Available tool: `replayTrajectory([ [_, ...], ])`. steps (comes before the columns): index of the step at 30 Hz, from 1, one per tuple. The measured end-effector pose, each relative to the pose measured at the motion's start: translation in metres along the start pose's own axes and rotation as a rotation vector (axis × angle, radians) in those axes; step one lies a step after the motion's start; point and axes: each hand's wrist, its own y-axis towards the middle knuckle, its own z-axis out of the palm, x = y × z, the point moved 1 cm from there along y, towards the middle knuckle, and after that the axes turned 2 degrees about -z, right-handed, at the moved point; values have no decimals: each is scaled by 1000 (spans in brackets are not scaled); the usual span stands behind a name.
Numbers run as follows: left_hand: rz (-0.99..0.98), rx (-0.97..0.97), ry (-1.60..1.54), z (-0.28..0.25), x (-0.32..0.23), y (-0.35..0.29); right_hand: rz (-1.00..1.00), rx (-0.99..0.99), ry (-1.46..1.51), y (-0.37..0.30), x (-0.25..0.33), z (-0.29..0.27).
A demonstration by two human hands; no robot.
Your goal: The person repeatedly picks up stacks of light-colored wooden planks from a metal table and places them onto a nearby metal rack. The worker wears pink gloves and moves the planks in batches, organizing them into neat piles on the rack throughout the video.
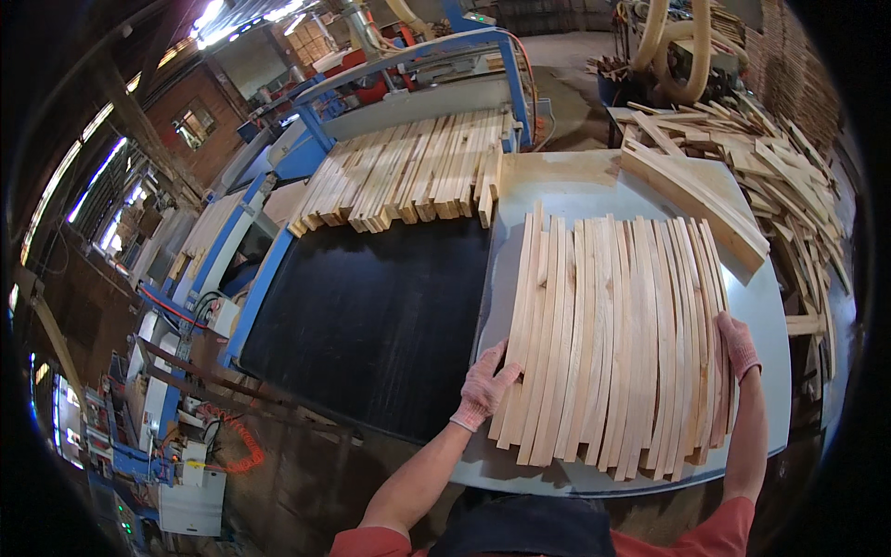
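A wide row of pale wooden strips [603, 343] lies side by side on the light grey tabletop [761, 371] in front of me, with uneven near ends. My left hand [485, 385], in a pinkish work glove, grips the row's left side, its thumb apart from the fingers. On the opposite side, my right hand [738, 343], gloved alike, is closed against the outermost strips. The row is held between both hands. Some of my fingertips are hidden by the wood.
Left of the table is a black conveyor belt [371, 316], with more wooden strips [408, 172] across its far part under a blue machine frame [510, 84]. A thick wooden beam [691, 200] rests at the table's far right. Loose offcuts [780, 176] pile up beyond it.
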Motion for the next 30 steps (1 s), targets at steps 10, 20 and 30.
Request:
replayTrajectory([
  [10, 597, -129, 493, 9, 40, 5, 48, -36, -172, -2, 21, -7],
  [20, 112, 54, -162, 27, 42, 32, 246, 27, -226, -19, 38, -31],
  [30, -212, 428, -1037, -13, 129, 53, 197, 21, -235, -22, 42, -15],
])
